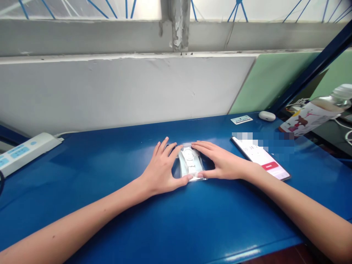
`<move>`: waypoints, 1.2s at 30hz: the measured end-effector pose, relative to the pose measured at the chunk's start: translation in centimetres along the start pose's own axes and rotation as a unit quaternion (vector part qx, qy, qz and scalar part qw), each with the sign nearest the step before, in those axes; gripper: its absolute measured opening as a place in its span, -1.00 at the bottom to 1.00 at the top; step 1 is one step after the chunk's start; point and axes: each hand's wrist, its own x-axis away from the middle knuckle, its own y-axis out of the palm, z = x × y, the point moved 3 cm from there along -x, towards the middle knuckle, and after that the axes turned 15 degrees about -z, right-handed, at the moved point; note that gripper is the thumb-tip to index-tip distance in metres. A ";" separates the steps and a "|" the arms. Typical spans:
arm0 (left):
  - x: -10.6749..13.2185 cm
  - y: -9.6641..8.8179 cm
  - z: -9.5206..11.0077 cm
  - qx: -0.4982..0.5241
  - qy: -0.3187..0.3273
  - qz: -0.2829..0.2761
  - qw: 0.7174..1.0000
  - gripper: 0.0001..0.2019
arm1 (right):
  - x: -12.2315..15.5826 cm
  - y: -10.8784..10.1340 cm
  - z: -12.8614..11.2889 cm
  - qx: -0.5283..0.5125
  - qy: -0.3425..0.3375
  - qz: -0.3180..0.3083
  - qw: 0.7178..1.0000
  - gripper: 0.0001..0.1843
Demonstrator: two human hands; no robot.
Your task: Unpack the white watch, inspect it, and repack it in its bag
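Observation:
A small clear plastic packet [194, 171] lies flat on the blue table, and inside it shows a white, watch-like thing with a round part and a strap [189, 156]. My left hand [162, 167] is at the packet's left side, fingers fanned out, index fingertip by the far corner and thumb on the near edge. On the right side, my right hand [221, 159] has its fingers stretched along the far corner and its thumb at the near corner. Both hands are open around the packet, touching its edges without closing on it.
A phone [261, 157] with a lit screen lies beyond my right forearm. Behind it are a white card [241, 120] and a white earbud case [267, 116]. A drink bottle [313, 113] tilts at the right edge. A power strip [24, 152] sits at the left.

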 end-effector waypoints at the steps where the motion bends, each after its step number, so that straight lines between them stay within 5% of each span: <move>1: 0.0 0.0 0.0 0.003 -0.003 -0.005 1.000 -0.08 | 0.0 -0.1 -0.1 -0.001 0.002 -0.002 1.000 -0.04; 17: -0.3 -0.5 -0.7 0.000 0.038 -0.118 0.992 0.05 | 0.6 -0.3 0.9 -0.031 0.030 -0.062 0.997 0.22; 28: -0.3 -0.2 -0.7 -0.005 0.042 -0.105 0.994 0.03 | 0.2 -0.1 0.8 -0.015 0.034 -0.063 0.997 0.23; 36: -0.2 -0.1 -0.8 -0.004 0.045 -0.099 0.994 0.02 | 0.3 -0.1 0.5 -0.035 -0.036 -0.018 0.999 0.08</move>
